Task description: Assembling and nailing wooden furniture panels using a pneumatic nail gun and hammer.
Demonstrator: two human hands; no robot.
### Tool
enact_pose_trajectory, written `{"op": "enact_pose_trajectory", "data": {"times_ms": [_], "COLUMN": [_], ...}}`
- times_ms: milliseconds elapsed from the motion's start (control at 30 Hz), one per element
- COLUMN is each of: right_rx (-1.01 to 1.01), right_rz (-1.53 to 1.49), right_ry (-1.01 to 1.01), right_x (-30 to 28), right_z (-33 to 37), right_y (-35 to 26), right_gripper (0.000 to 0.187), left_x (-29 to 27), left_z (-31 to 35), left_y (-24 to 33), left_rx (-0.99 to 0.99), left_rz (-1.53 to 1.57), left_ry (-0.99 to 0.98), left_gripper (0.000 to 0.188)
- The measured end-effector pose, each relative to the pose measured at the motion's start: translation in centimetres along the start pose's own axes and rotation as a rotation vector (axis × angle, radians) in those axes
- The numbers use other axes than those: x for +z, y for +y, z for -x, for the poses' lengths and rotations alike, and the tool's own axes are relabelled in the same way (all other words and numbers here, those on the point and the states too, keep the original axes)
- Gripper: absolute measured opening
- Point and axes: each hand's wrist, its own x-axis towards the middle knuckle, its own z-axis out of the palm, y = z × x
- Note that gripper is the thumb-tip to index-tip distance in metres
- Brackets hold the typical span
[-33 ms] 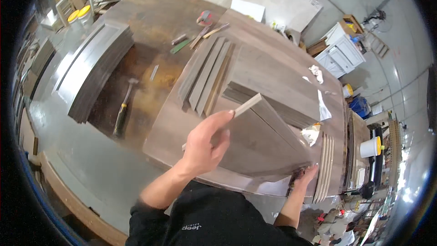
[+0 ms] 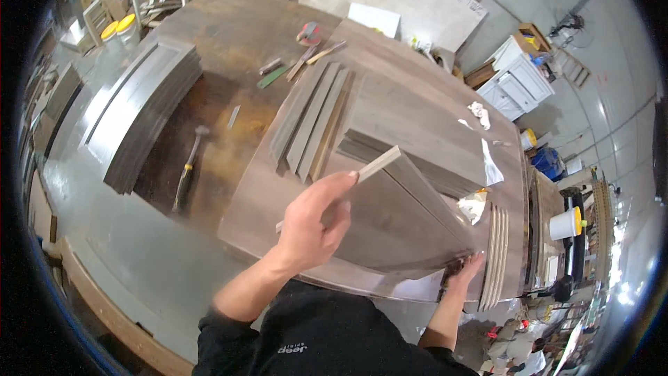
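My left hand grips the upper left edge of a grey-brown wooden panel, fingers curled and pressed to its pale end. The panel is framed like a cabinet door and stands tilted over the table near my body. At its lower right corner, my right hand holds on, its fingertips showing past the edge; its palm is partly hidden. Behind the panel lies a stack of grey boards. Several narrow grey strips lie side by side beyond my left hand. Just right of my right hand are several pale-edged strips.
On the left, a tall stack of grey door panels stands by a hammer. A red tape measure and a green-handled tool lie farther back. White crumpled paper sits beside the panel's right edge. The table has a rounded near corner.
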Motion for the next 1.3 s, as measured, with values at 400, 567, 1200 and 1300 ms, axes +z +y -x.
{"op": "enact_pose_trajectory", "data": {"times_ms": [400, 567, 1200, 1300], "right_rx": [-0.047, -0.49, -0.395, -0.512], "right_rz": [0.265, 0.411, 0.245, 0.049], "right_ry": [-0.089, -0.515, -0.617, -0.703], "right_x": [-3.4, 2.8, 13.9, 15.4], "right_z": [4.5, 12.9, 23.9, 24.8], "right_y": [-1.4, -8.4, -7.5, -12.0], "right_gripper": [0.046, 0.046, 0.045, 0.04], "left_x": [-3.8, -2.8, 1.8, 1.7], "left_z": [-4.0, -5.2, -12.0, -11.3], "left_y": [3.9, 4.5, 14.6, 11.8], "left_rx": [0.373, 0.526, 1.06, 1.038], "left_rz": [-0.033, -0.004, -0.416, -0.53], "left_ry": [-0.03, -0.127, -0.488, -0.295], "left_gripper": [0.032, 0.033, 0.036, 0.036]}}
